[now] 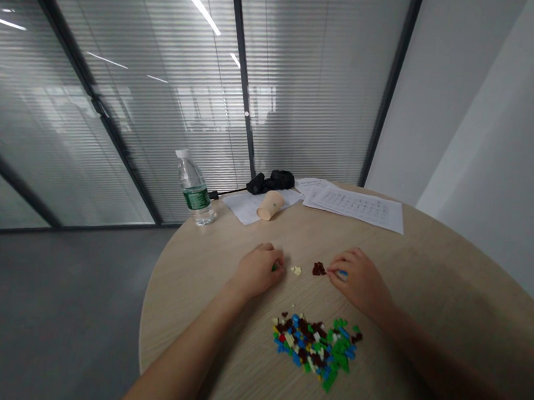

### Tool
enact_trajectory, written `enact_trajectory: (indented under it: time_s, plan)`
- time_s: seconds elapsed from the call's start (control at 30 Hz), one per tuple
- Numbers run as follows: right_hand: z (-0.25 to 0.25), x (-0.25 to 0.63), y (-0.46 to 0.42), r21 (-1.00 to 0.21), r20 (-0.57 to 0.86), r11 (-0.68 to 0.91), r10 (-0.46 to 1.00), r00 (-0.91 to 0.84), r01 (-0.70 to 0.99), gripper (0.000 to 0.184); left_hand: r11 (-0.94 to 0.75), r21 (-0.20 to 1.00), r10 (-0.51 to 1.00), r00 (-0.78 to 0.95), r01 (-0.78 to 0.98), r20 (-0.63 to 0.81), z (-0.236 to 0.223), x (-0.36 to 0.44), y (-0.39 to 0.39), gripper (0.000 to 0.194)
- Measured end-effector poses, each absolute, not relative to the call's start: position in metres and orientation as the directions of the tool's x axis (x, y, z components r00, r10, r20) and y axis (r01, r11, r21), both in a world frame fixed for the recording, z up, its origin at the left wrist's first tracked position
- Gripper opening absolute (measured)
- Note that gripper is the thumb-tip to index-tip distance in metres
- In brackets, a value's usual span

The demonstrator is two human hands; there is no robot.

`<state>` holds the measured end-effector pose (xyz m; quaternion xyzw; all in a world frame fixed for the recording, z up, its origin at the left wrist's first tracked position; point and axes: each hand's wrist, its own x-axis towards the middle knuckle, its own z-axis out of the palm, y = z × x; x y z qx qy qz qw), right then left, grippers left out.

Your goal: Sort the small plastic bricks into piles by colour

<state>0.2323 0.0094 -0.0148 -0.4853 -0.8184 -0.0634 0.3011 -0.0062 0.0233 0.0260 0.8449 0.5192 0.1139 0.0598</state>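
My left hand (263,268) rests on the table with its fingers curled in. A bit of green (275,266) shows at its fingertips; whether it is gripped or lies on the table I cannot tell. My right hand (357,279) has thumb and fingers brought together at the edge of a small heap of dark brown toy bricks (318,269). Something blue (342,274) shows between its thumb and fingers. Between the hands, beside the brown heap, lie a few cream bricks (296,270). Nearer to me spreads a mixed pile of small toy bricks (315,345) in several colours.
On the round wooden table (188,304) a water bottle (196,189) stands at the far left. A paper cup (270,205) lies on its side on white paper, before a black object (272,181). Printed sheets (357,207) lie at the back right. Blinds-covered glass rises behind.
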Motion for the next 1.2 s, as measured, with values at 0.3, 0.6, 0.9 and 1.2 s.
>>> enact_trajectory:
  time_s: [0.3, 0.6, 0.9, 1.2]
  plan:
    - [-0.012, 0.229, 0.005, -0.229, 0.601, 0.527, 0.738, -0.307, 0.818, 0.015, -0.749, 0.413, 0.594, 0.801, 0.518, 0.073, 0.044, -0.004, 0.017, 0.009]
    - [-0.007, 0.229, -0.002, -0.258, 0.59, 0.539, 0.745, -0.311, 0.801, 0.016, -0.757, 0.46, 0.51, 0.86, 0.464, -0.029, 0.038, 0.0, 0.015, 0.006]
    - [-0.005, 0.23, -0.003, -0.266, 0.592, 0.558, 0.738, -0.323, 0.786, 0.016, -0.753, 0.38, 0.588, 0.809, 0.538, 0.02, 0.038, 0.001, 0.017, 0.006]
    - [-0.003, 0.228, -0.005, -0.282, 0.586, 0.571, 0.739, -0.333, 0.771, 0.018, -0.624, 0.216, 0.78, 0.581, 0.751, 0.232, 0.023, -0.002, 0.029, 0.006]
